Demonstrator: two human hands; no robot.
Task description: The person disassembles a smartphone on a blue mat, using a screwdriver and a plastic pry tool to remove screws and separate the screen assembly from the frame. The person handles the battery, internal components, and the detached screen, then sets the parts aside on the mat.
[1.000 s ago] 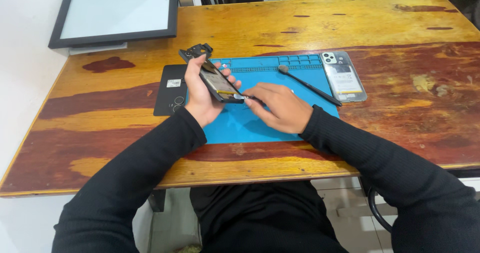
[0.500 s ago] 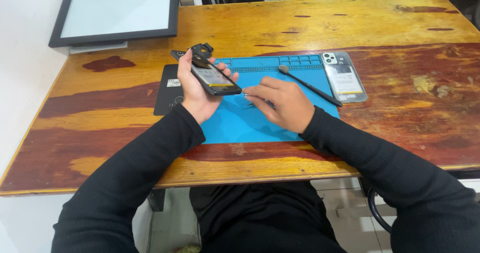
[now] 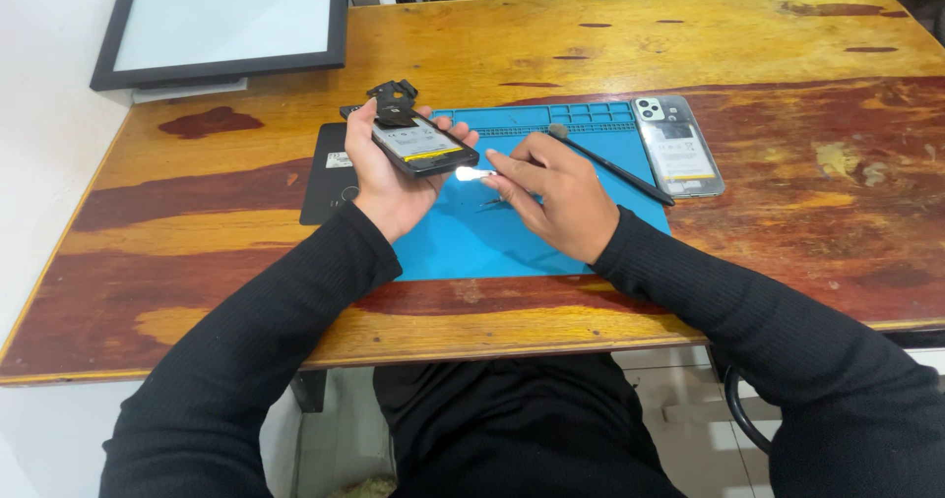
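Gripping opened phone in left hand, right hand fingers pinching small pale tool

Black-framed panel cut off at the top edge; small bright tool too glary to identify.

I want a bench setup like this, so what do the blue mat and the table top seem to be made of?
The blue mat looks like soft silicone or rubber: matte, even colour, lying flat, with moulded compartments along its far edge. The table top looks like varnished wood: glossy yellow and reddish grain, with dark worn stains. Neither can be confirmed by look alone.
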